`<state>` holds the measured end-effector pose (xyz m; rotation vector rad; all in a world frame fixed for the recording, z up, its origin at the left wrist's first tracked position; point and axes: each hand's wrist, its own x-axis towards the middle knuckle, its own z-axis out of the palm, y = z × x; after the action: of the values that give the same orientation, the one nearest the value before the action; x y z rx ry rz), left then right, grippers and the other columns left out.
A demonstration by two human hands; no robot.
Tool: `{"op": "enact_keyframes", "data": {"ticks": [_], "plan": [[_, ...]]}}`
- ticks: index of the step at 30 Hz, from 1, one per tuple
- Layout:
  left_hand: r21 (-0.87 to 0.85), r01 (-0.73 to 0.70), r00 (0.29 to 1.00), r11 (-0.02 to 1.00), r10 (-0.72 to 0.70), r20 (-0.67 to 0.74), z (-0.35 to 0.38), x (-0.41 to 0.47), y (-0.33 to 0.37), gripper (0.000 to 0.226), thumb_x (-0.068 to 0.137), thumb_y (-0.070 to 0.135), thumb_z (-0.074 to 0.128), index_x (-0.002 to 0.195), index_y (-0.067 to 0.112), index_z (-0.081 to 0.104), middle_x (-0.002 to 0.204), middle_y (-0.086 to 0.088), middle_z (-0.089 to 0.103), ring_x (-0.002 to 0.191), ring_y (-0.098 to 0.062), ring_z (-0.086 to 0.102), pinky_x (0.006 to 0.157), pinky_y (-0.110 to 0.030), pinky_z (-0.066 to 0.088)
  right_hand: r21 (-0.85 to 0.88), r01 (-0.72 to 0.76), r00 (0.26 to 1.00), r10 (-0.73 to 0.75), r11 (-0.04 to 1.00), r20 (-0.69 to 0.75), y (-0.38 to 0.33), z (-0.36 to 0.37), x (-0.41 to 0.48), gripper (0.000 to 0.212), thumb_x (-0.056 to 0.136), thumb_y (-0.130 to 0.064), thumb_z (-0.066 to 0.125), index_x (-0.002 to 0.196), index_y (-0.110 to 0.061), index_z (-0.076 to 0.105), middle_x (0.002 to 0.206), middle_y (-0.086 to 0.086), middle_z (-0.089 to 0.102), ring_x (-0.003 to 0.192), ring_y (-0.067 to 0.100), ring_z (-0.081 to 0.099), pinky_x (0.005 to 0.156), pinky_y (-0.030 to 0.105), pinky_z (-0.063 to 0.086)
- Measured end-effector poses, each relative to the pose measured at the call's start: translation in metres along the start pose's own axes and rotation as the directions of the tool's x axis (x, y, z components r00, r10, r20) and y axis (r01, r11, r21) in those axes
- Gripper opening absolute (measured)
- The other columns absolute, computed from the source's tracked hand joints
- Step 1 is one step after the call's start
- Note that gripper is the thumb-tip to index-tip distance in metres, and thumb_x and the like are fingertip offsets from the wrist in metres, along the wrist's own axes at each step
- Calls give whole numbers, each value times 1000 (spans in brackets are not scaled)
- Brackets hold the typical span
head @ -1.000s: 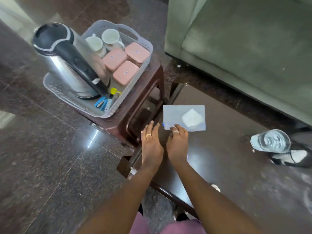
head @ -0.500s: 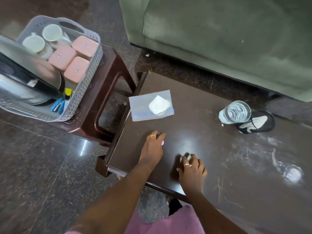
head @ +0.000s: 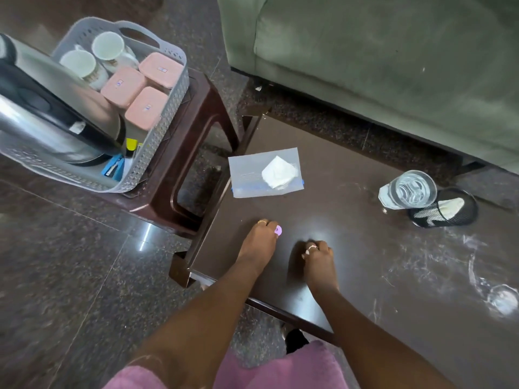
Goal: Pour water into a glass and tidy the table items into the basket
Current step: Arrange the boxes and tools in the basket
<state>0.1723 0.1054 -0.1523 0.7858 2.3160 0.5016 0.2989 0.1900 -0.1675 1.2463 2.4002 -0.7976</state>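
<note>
Clear pouch (head: 265, 172) lies beyond left hand (head: 261, 240), right hand (head: 318, 256).

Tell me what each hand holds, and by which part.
Left hand pinches a small lilac object at its fingertips; which part cannot be told. Right hand curled; contents hidden.

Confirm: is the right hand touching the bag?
Apart. The head view shows a plain stretch of bare table between the right hand and the bag.
</note>
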Motion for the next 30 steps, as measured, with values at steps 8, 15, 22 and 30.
{"op": "enact_keyframes", "data": {"ticks": [8,15,22,30], "plan": [[-241,38,904,970,-136,-405,-77,8,-21,27,96,24,46,106,5,62,104,-16,66,98,-32,61,84,-37,48,217,234,967,-204,948,-152,-123,-30,39,36,87,9,48,120,2,58,126,19,52,113,34,52,99,33,39],[-370,82,626,925,-337,-704,-184,23,-63,22,90,17,54,107,5,59,100,-18,65,94,-33,60,76,-30,38,325,439,891,-359,838,-279,-260,-44,52,23,87,-6,59,109,-5,65,104,17,70,100,32,63,88,34,44],[-183,376,709,908,-409,-574,-255,50,-88,28,92,15,43,113,-2,51,118,-23,57,108,-39,55,87,-40,43,353,510,856,-422,785,-299,-343,-52,61,24,84,-8,60,107,-5,67,106,17,66,96,30,61,82,24,37],[-61,394,779,917,-369,-508,-265,56,-90,26,89,-1,45,115,-4,49,119,-24,55,108,-40,57,87,-40,47,412,433,899,-347,802,-269,-361,-46,67,26,85,-13,62,110,-11,68,107,12,68,98,28,62,89,34,46]]}}
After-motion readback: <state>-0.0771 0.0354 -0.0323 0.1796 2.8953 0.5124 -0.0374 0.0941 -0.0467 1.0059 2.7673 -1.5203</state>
